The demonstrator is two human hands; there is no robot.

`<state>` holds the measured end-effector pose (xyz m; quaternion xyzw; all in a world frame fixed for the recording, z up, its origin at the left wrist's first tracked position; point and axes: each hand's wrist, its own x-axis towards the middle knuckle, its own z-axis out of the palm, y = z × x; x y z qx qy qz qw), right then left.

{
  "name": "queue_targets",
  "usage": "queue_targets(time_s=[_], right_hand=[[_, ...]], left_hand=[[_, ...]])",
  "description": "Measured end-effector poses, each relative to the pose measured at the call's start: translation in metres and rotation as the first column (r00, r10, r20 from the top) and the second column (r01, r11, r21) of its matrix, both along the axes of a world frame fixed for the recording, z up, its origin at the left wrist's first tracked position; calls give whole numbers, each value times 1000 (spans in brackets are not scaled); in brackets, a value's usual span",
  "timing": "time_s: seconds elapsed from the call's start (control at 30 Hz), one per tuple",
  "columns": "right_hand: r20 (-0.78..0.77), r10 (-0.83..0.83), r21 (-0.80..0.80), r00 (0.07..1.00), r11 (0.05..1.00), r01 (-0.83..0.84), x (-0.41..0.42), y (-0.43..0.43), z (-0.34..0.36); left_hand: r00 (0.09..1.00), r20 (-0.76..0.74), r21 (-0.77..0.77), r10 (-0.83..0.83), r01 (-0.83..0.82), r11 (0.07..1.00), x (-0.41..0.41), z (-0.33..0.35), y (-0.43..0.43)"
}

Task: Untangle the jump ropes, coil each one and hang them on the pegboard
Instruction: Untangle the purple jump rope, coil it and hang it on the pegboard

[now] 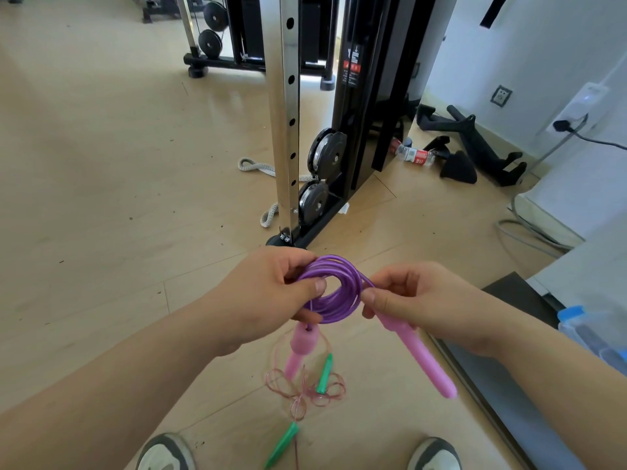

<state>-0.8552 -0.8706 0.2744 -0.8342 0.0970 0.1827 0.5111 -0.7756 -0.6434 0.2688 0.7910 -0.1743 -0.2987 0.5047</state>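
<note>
While both hands (342, 296) pinch glossy purple rope (334, 293) coiled round, smooth pink handles (419, 354) dangling

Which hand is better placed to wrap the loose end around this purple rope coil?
The right hand, probably. It already pinches the loose end beside its pink handle, while the left hand grips the purple coil and should keep steadying it.

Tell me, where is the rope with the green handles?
The green-handled rope lies tangled on the floor between the person's shoes, below the purple rope.
</note>
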Motion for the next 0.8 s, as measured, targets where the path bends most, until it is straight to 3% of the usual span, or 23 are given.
queue_targets(time_s=[0.1, 0.2, 0.4, 0.6, 0.7, 0.8], right_hand=[[-70, 22, 46, 997, 999, -19, -3, -3, -2], [-127, -13, 210, 992, 977, 40, -3, -3, -3], [-171, -270, 516, 948, 794, 320, 2, -3, 2], [-122, -356, 442, 927, 816, 372, 5, 6, -2], [-174, -265, 503, 948, 804, 317, 7, 3, 0], [-202, -257, 440, 945, 838, 322, 8, 1, -1]], left_hand=[[997, 23, 3, 76, -76, 997, 1, -6, -2], [992, 42, 18, 117, -118, 993, -1, -11, -5], [996, 85, 106, -15, 6, 994, -6, -15, -9], [998, -21, 58, -55, 56, 997, -17, -15, -17], [999, -25, 6, 37, -37, 999, -19, -16, -20], [990, -10, -32, 143, -143, 989, -17, -15, -21]])
